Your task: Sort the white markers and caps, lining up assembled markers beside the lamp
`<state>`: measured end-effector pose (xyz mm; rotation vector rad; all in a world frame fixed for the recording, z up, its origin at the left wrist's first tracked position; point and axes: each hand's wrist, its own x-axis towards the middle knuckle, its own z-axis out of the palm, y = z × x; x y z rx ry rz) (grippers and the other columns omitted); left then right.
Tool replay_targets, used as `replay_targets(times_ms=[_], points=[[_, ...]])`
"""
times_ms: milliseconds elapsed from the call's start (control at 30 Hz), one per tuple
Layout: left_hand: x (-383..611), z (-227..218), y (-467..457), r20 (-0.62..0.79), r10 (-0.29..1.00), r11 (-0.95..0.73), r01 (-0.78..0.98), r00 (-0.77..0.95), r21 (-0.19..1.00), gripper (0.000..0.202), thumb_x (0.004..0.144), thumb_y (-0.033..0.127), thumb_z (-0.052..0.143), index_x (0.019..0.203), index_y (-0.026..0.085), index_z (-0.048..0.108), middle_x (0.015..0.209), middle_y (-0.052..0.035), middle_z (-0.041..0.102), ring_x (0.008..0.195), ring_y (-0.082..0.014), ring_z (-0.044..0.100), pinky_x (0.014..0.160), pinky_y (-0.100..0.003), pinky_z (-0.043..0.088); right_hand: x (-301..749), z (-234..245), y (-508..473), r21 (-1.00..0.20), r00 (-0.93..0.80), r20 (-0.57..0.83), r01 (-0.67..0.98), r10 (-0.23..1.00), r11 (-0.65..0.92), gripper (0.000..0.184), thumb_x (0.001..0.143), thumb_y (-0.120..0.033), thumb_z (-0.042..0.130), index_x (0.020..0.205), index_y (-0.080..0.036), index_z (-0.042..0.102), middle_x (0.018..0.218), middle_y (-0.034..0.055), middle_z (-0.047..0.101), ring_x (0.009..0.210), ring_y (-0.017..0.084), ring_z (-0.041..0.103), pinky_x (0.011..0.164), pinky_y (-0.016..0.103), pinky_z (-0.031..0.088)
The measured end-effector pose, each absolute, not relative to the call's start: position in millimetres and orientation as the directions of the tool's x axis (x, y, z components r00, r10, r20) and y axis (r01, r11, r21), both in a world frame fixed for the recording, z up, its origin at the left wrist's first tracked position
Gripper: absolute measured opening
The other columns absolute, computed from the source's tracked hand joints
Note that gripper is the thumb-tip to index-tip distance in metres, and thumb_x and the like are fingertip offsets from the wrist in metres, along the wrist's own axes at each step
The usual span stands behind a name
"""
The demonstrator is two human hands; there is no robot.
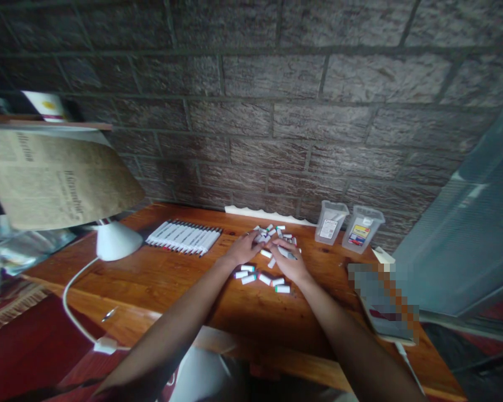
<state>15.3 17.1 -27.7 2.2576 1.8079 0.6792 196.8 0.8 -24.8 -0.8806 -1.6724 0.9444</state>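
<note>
A pile of loose marker caps (270, 231), white with coloured ends, lies on the wooden desk in front of me. My left hand (243, 248) is at the pile's left side, fingers stretched out over the caps; their tips are partly hidden. A white marker (285, 253) with a dark tip is in my right hand (291, 265), at the right side of the pile. Closer to me, several more caps (264, 278) are scattered between my forearms. To the left, a row of white markers (186, 237) lies side by side.
A lamp (116, 241) with a paper shade stands at the left, its cable hanging over the desk's front edge. Two clear plastic containers (331, 223) stand at the back right. A blurred-out device (383, 304) lies at the right. Behind the desk (163, 285) rises a brick wall.
</note>
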Motion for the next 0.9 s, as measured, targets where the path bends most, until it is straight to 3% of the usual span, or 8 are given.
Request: replay_targets(times_ms=[233,367,567,733,900], points=[[1,-27,22,0.27,0.963,-0.1,0.943,0.011,0.318,0.039,0.097,0.034,0.031,0.125,0.02,0.055,0.13,-0.009,0.059,0.121,-0.0225,0.055,0.104,-0.033,0.039,198,-26,-1,-0.873,-0.292,0.405,0.159,0.867,0.461,0.026,0.085,-0.043,0.052,0.081,-0.023,0.067,0.088,0.001,0.071,0.086,0.019,0.063,0.081,0.03,0.047],[-7,-25,22,0.317,0.935,0.09,0.972,-0.157,0.215,0.044,0.096,0.036,0.033,0.128,0.013,0.051,0.14,-0.0152,0.049,0.134,-0.0277,0.039,0.111,-0.039,0.029,198,-29,0,-0.873,-0.289,0.402,0.165,0.869,0.459,0.027,0.083,-0.045,0.054,0.078,-0.022,0.066,0.084,0.0011,0.07,0.084,0.019,0.063,0.075,0.029,0.048],[-7,-31,23,0.134,0.988,0.055,0.985,-0.077,0.162,0.049,0.094,0.04,0.037,0.134,0.012,0.047,0.143,-0.0171,0.046,0.135,-0.0288,0.039,0.111,-0.041,0.029,198,-30,0,-0.871,-0.294,0.413,0.147,0.862,0.468,0.025,0.084,-0.043,0.053,0.079,-0.021,0.066,0.081,0.0015,0.069,0.078,0.018,0.062,0.072,0.028,0.047],[-3,-30,22,0.121,0.99,0.054,0.986,-0.073,0.155,0.052,0.094,0.04,0.037,0.135,0.011,0.046,0.145,-0.0191,0.043,0.137,-0.0303,0.037,0.112,-0.043,0.027,199,-32,1,-0.852,-0.314,0.433,0.162,0.845,0.497,0.025,0.084,-0.041,0.053,0.081,-0.021,0.067,0.085,0.002,0.07,0.08,0.018,0.063,0.073,0.027,0.047],[-4,-27,20,0.115,0.992,0.038,0.986,-0.057,0.162,0.052,0.093,0.042,0.036,0.134,0.011,0.046,0.145,-0.0192,0.042,0.136,-0.0308,0.037,0.112,-0.044,0.027,202,-31,-2,-0.78,-0.403,0.442,0.268,0.801,0.565,0.025,0.086,-0.04,0.052,0.08,-0.022,0.068,0.071,-0.0001,0.067,0.067,0.015,0.061,0.067,0.025,0.046]])
